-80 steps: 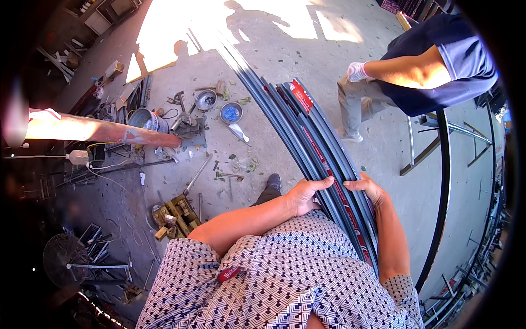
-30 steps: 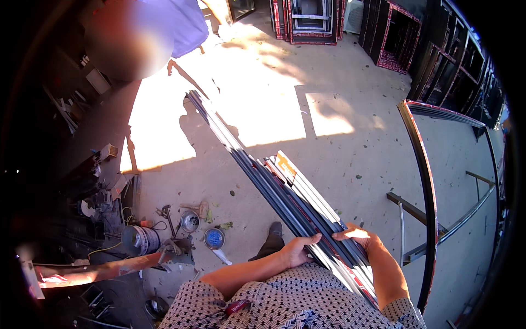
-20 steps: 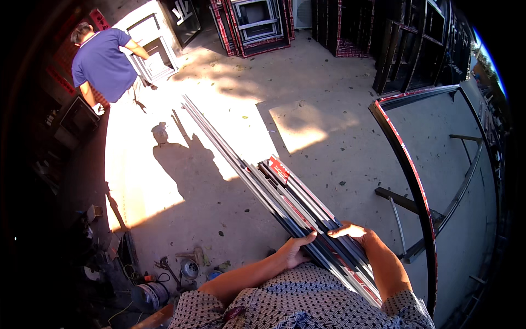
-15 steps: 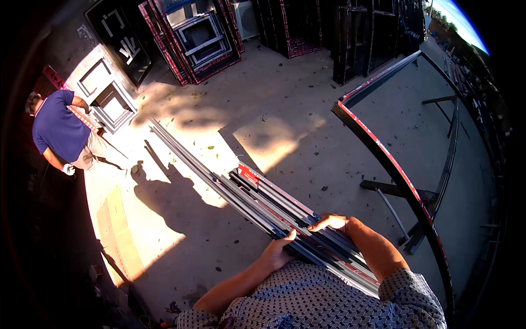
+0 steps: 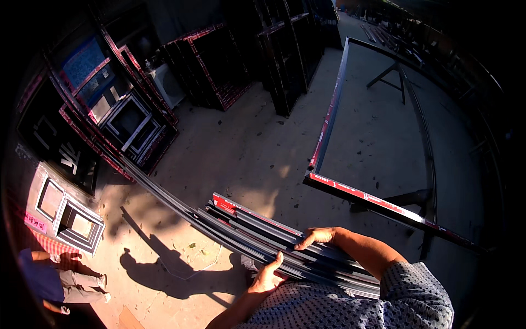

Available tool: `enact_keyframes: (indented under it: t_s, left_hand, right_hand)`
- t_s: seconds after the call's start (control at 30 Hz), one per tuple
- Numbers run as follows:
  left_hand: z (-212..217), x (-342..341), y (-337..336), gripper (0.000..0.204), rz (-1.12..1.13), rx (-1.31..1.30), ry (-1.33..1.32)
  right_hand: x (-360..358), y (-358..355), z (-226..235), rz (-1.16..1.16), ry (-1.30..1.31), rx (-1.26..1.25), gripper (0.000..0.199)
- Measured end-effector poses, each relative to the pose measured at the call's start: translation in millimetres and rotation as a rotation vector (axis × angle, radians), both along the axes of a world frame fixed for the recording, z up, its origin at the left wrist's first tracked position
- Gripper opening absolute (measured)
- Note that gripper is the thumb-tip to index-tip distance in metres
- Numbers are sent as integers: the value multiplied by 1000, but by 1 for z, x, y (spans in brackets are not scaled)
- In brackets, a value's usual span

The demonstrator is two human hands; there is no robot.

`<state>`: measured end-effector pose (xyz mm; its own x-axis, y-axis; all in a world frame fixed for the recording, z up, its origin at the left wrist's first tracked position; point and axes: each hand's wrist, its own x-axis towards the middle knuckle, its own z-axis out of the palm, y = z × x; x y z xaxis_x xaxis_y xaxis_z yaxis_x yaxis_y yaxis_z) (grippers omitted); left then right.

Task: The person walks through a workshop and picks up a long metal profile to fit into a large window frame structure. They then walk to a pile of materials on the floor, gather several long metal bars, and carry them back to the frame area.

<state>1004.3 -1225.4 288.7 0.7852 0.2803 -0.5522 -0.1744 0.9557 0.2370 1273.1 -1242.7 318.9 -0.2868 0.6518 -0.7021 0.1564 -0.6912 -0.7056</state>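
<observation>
Metal profiles (image 5: 249, 231) are running as one dark grey bundle from about 5 o'clock, at the wearer's patterned shirt (image 5: 312, 308), out to 9. Left hand (image 5: 267, 277), at 6, is gripping the near edge, thumb on top. Right hand (image 5: 322, 237), at 5, is gripping the far edge; fingers underneath are hidden. A red label (image 5: 223, 202) is showing on the shorter pieces. Beyond: large dark frame with red film (image 5: 359, 193) is sitting at 3. Co-worker (image 5: 41, 279) is standing at 8, near a pale window frame (image 5: 59, 208). Red-edged frames (image 5: 138, 73) are standing at 10, dark frames (image 5: 274, 77) at 12.
</observation>
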Motion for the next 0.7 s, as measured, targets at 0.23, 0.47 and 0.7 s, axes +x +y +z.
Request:
enact_keyframes:
  t_s: [0.23, 0.47, 0.7]
  left_hand:
    - [-37, 51, 177, 58, -298, 83, -56]
    - [18, 125, 301, 70, -665, 297, 71]
    - [6, 243, 390, 72, -971, 354, 33]
  right_hand:
    - [17, 84, 22, -433, -29, -173, 89]
    - [39, 133, 44, -831, 75, -41, 70]
    - [94, 168, -1, -1271, 38, -79, 95]
